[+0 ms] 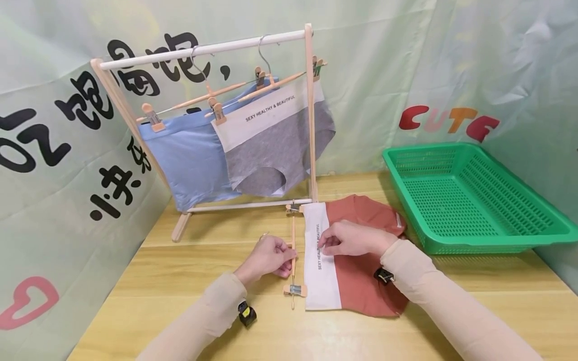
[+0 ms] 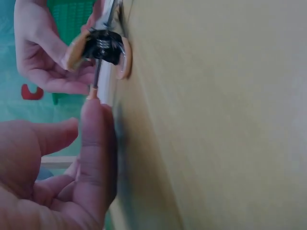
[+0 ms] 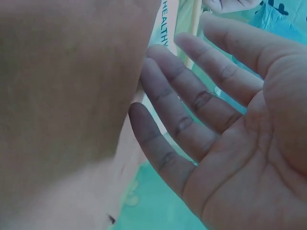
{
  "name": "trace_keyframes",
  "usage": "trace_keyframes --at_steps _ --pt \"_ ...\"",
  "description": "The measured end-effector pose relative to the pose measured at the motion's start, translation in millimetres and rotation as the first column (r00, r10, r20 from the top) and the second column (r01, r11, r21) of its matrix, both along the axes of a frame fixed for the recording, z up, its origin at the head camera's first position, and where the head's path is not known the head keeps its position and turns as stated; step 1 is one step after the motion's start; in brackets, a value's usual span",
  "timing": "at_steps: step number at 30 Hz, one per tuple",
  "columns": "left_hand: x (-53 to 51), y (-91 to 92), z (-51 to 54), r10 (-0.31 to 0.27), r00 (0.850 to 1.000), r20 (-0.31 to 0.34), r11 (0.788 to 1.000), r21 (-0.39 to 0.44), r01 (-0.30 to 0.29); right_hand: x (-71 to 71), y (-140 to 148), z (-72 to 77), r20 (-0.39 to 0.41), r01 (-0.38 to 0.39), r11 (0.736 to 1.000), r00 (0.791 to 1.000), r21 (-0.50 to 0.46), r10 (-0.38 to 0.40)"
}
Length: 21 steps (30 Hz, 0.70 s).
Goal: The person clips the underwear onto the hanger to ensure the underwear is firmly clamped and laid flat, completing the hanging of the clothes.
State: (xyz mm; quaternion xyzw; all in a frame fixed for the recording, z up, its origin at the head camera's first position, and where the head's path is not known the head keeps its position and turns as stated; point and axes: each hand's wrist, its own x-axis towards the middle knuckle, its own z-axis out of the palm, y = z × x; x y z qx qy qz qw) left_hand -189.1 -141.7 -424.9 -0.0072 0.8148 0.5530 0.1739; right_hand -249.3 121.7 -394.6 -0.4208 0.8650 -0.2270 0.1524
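Note:
A wooden clip hanger (image 1: 293,230) lies on the table beside the white waistband (image 1: 321,281) of red-brown underpants (image 1: 370,296). My left hand (image 1: 271,256) holds the hanger's middle, its fingers about the rod. In the left wrist view, the rod runs out past my index finger (image 2: 93,148) to a clip (image 2: 103,48). One clip (image 1: 295,290) at the near end touches or almost touches the waistband edge. Over the printed waistband is my right hand (image 1: 354,238); its relaxed fingers (image 3: 180,124) are at the cloth, pinching nothing visible.
Behind the hands stands a wooden rack (image 1: 203,50). Blue underpants (image 1: 189,155) and grey underpants (image 1: 271,145) with a white waistband hang there from clip hangers. A green plastic basket (image 1: 496,240) sits at the right on the wooden table (image 1: 180,271). Printed cloth (image 1: 361,60) surrounds the table.

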Motion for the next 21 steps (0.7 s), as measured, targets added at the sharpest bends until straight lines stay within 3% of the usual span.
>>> trace_keyframes --at_steps 3,6,8,15,21 --pt "11.4 -7.1 4.9 -0.099 0.994 -0.052 0.992 -0.085 0.094 9.0 -3 2.5 -0.015 -0.017 1.0 1.0 -0.001 0.017" --pt "25.0 -16.8 9.2 -0.217 0.97 -0.107 0.961 -0.2 0.193 22.9 -6 4.7 -0.03 -0.048 0.999 0.998 -0.011 0.048" --pt "33.2 -22.7 11.2 -0.27 0.955 -0.119 0.943 -0.234 0.238 33.8 -10 6.0 -0.029 -0.072 0.997 0.997 -0.013 0.071" --pt "47.6 -28.7 9.3 -0.329 0.942 -0.068 0.938 -0.137 0.318 69.1 -25 3.4 0.031 -0.138 0.99 0.99 0.03 0.137" --pt "51.4 -26.4 5.6 -0.34 0.939 -0.054 0.935 -0.13 0.331 86.3 -36 -8.6 0.003 -0.174 0.983 0.985 0.056 0.174"
